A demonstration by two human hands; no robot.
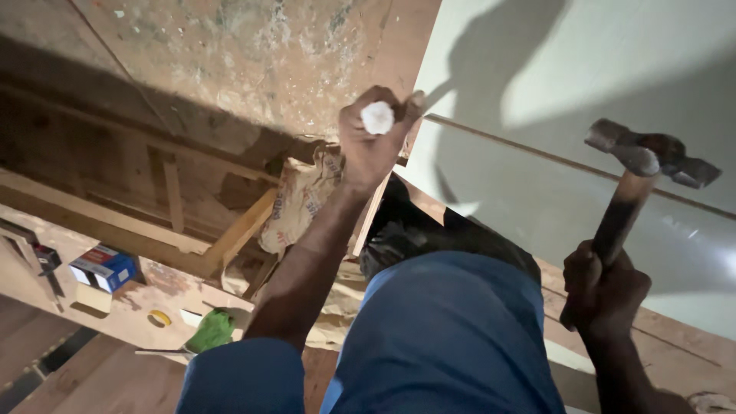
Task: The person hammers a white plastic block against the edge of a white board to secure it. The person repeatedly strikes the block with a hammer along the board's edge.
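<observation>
left hand (372, 142) closed on small white lump (377, 118), at 12 o'clock by edge of pale panel (583, 169) | right hand (606, 291) clenched round hammer (640, 180) handle, head raised at 2 o'clock | paper bag (299, 203) just below left hand

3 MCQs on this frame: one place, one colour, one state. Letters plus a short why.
1. Where is the small blue and red box?
A. lower left, on the wooden ledge
B. on the pale panel
C. in the right hand

2. What colour is the lump in the left hand?
A. green
B. white
C. black

3. How is the hammer held?
A. lying flat
B. raised, head up
C. hanging head down

A: the box sits on the ledge.
B: the left hand pinches a white lump.
B: the right hand grips the hammer by its handle, head up.
</observation>
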